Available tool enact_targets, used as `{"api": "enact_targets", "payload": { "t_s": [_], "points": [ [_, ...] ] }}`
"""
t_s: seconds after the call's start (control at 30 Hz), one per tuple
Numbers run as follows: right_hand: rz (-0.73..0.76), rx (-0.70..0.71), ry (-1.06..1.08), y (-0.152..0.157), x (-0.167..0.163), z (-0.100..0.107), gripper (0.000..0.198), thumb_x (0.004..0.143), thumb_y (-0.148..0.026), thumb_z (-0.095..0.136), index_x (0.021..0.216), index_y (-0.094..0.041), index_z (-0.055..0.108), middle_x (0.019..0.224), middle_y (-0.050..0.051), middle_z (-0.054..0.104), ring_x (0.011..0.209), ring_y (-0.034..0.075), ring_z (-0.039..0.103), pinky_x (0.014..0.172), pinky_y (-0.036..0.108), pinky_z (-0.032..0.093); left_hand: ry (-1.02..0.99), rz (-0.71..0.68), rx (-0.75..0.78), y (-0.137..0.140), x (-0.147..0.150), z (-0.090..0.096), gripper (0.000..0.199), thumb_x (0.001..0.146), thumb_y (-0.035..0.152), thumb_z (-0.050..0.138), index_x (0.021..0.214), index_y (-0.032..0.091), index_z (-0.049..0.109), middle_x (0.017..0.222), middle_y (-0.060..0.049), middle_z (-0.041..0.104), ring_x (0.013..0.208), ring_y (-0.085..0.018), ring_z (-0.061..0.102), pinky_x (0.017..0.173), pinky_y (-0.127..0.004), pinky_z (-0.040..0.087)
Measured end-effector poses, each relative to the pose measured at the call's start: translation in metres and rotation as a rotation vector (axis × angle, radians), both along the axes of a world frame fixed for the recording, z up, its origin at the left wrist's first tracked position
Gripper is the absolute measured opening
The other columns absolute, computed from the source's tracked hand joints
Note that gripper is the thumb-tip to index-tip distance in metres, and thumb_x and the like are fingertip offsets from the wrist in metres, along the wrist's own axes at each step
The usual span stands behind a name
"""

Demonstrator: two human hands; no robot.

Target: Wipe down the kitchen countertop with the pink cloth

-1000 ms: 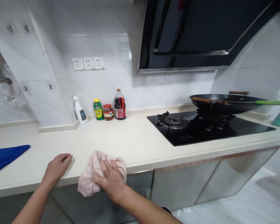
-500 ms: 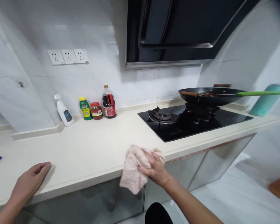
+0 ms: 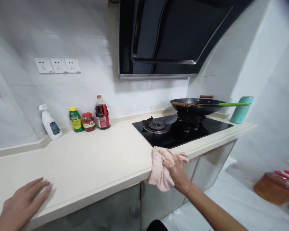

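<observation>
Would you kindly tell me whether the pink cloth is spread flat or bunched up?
Bunched: the right hand grips the pink cloth in folds, part hanging over the edge of the counter.

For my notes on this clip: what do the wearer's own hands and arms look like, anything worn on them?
Both the left hand and the right hand are gloveless, five-fingered human hands. The right forearm shows no sleeve, watch or bracelet. No rings are visible, though some right fingers are hidden.
</observation>
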State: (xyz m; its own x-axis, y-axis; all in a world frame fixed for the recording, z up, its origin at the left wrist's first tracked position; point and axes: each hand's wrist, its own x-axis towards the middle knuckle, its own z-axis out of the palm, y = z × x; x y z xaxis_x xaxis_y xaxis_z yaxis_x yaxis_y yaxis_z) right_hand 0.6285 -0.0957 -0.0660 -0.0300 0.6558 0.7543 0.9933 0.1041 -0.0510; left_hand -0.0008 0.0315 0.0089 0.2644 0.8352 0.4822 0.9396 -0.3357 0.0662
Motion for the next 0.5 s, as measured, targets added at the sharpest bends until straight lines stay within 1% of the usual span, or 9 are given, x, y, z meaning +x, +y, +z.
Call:
{"api": "enact_targets", "payload": {
  "t_s": [0.07, 0.13, 0.2, 0.27, 0.33, 0.4, 0.43, 0.47, 0.5],
  "points": [
    [0.004, 0.045, -0.02, -0.001, -0.029, 0.004, 0.029, 0.091, -0.013, 0.054, 0.115, -0.026, 0.064, 0.149, 0.013, 0.038, 0.145, 0.033, 0.025, 0.115, 0.061, 0.024, 0.01, -0.132, -0.016, -0.007, 0.046, -0.004, 0.043, 0.092, 0.059, 0.043, 0.112, 0.036, 0.073, 0.136, -0.002, 0.065, 0.126, -0.032, 0.059, 0.104, -0.048, 0.049],
    [0.051, 0.1, -0.039, 0.0, -0.058, 0.011, 0.03, 0.09, -0.013, 0.058, 0.116, -0.028, 0.063, 0.149, 0.013, 0.039, 0.144, 0.034, 0.028, 0.113, 0.061, 0.028, 0.084, -0.286, -0.026, -0.015, 0.099, -0.004, 0.043, 0.09, 0.06, 0.05, 0.122, 0.039, 0.07, 0.143, -0.001, 0.061, 0.128, -0.029, 0.057, 0.105, -0.044, 0.048],
    [0.132, 0.173, -0.062, 0.004, -0.083, 0.017, 0.029, 0.091, -0.017, 0.061, 0.116, -0.031, 0.062, 0.145, 0.012, 0.044, 0.14, 0.033, 0.033, 0.111, 0.06, 0.032, 0.204, -0.443, 0.004, -0.022, 0.143, -0.002, 0.052, 0.087, 0.062, 0.056, 0.134, 0.04, 0.062, 0.147, -0.003, 0.057, 0.129, -0.029, 0.057, 0.104, -0.041, 0.048],
    [0.227, 0.245, -0.101, 0.012, -0.096, 0.022, 0.025, 0.092, -0.021, 0.061, 0.115, -0.034, 0.061, 0.136, 0.01, 0.051, 0.134, 0.029, 0.042, 0.108, 0.057, 0.035, 0.31, -0.561, 0.045, -0.022, 0.172, 0.001, 0.063, 0.084, 0.064, 0.06, 0.143, 0.04, 0.053, 0.15, -0.005, 0.054, 0.128, -0.03, 0.057, 0.102, -0.04, 0.048],
    [0.339, 0.308, -0.168, 0.02, -0.093, 0.021, 0.022, 0.094, -0.025, 0.06, 0.113, -0.036, 0.06, 0.128, 0.007, 0.056, 0.128, 0.025, 0.048, 0.107, 0.052, 0.038, 0.377, -0.613, 0.082, -0.018, 0.183, 0.003, 0.067, 0.085, 0.062, 0.061, 0.147, 0.041, 0.047, 0.151, -0.006, 0.052, 0.127, -0.03, 0.058, 0.1, -0.038, 0.048],
    [0.434, 0.345, -0.235, 0.027, -0.073, 0.016, 0.02, 0.093, -0.027, 0.061, 0.11, -0.039, 0.061, 0.126, 0.003, 0.057, 0.129, 0.023, 0.048, 0.104, 0.048, 0.039, 0.416, -0.627, 0.115, -0.012, 0.183, 0.004, 0.068, 0.086, 0.06, 0.06, 0.149, 0.042, 0.043, 0.152, -0.005, 0.052, 0.126, -0.029, 0.059, 0.099, -0.037, 0.049],
    [0.465, 0.334, -0.259, 0.03, -0.057, 0.012, 0.02, 0.093, -0.028, 0.062, 0.109, -0.04, 0.063, 0.127, 0.002, 0.057, 0.132, 0.024, 0.046, 0.104, 0.047, 0.038, 0.429, -0.63, 0.133, -0.01, 0.181, 0.004, 0.069, 0.086, 0.059, 0.06, 0.15, 0.042, 0.041, 0.151, -0.005, 0.052, 0.125, -0.029, 0.059, 0.098, -0.037, 0.049],
    [0.474, 0.288, -0.269, 0.031, -0.039, 0.008, 0.018, 0.093, -0.03, 0.063, 0.107, -0.041, 0.064, 0.128, 0.001, 0.057, 0.134, 0.025, 0.044, 0.103, 0.048, 0.037, 0.437, -0.632, 0.152, -0.009, 0.179, 0.004, 0.07, 0.086, 0.059, 0.06, 0.151, 0.042, 0.039, 0.151, -0.005, 0.052, 0.125, -0.029, 0.06, 0.098, -0.036, 0.049],
    [0.457, 0.207, -0.261, 0.03, -0.02, 0.004, 0.016, 0.092, -0.032, 0.063, 0.105, -0.042, 0.066, 0.13, 0.0, 0.057, 0.136, 0.026, 0.042, 0.104, 0.049, 0.036, 0.444, -0.637, 0.171, -0.008, 0.177, 0.004, 0.072, 0.086, 0.06, 0.06, 0.152, 0.042, 0.037, 0.151, -0.005, 0.052, 0.125, -0.029, 0.06, 0.097, -0.036, 0.049]
  ]
}}
